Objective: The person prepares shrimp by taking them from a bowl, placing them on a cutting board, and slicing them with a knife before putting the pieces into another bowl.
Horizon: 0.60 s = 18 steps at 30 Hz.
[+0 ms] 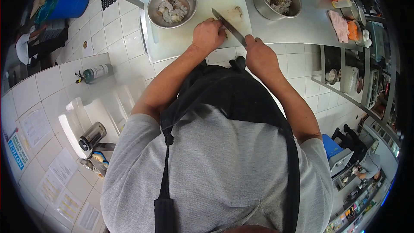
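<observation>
In the head view, my right hand is wrapped round the handle of a large kitchen knife. Its blade points up and to the left over a white cutting board. Beside the blade, my left hand is closed with its fingers bent down at the board; what they hold is hidden. Small wet scraps lie on the board just right of the knife tip. A metal bowl with pale pieces that look like peeled shrimp sits at the board's left.
Right of the board, a deep metal pot of greyish seafood pieces stands on the steel counter. A pink cloth and several containers are farther right. Shelving runs along the right. Other people are at far left and lower right.
</observation>
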Available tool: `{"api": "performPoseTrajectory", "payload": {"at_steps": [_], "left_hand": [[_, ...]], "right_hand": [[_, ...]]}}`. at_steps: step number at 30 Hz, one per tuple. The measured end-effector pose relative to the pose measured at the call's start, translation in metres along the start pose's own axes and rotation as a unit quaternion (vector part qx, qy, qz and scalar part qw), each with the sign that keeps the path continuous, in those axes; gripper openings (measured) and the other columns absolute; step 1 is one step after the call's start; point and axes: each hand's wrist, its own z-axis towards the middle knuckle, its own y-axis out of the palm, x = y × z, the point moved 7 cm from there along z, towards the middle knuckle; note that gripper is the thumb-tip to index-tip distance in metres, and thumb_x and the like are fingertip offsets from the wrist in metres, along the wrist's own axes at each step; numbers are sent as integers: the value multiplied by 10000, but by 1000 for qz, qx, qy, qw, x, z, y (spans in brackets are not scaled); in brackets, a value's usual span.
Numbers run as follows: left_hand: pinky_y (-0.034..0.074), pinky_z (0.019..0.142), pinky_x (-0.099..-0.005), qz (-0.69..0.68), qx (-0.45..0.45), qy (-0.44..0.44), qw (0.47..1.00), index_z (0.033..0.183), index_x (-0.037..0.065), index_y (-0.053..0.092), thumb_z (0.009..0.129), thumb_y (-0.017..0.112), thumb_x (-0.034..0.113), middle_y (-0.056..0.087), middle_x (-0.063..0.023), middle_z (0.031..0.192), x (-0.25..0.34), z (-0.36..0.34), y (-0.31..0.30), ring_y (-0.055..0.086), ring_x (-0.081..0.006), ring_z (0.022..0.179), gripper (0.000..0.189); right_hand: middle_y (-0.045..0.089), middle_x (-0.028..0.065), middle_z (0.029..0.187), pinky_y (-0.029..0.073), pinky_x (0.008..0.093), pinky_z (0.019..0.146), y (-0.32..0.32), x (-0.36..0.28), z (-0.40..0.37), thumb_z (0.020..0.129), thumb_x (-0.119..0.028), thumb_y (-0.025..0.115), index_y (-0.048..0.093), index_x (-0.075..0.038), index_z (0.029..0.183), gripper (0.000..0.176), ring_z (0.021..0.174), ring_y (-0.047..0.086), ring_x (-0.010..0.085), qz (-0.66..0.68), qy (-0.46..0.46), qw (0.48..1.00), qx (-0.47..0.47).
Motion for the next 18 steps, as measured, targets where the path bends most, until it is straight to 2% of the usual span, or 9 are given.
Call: {"api": "performPoseTrajectory", "payload": {"at_steps": [5,10,18], "left_hand": [[600,823,-504,1,-8,-1,1000,1021,78,792,892,724,237,723,-172,957,-1,1,-1,737,-394,888,216],[602,832,-508,-21,19,-14,999,1026,59,782,889,721,231,744,-190,965,-2,-5,-6,744,-400,889,228],[601,831,-509,-17,10,-16,1000,1018,47,780,878,724,220,757,-200,981,-4,-4,0,743,-407,890,229]], "right_hand": [[684,259,979,608,535,751,11,-2,19,905,-20,583,542,-13,1125,224,856,742,455,21,-5,999,26],[686,259,987,604,539,770,-8,-3,5,894,-9,588,547,-9,1119,229,870,735,465,44,0,999,31],[685,254,974,605,536,768,-4,-3,-10,887,-18,604,540,-14,1117,239,864,737,459,18,3,1000,-12]]}}
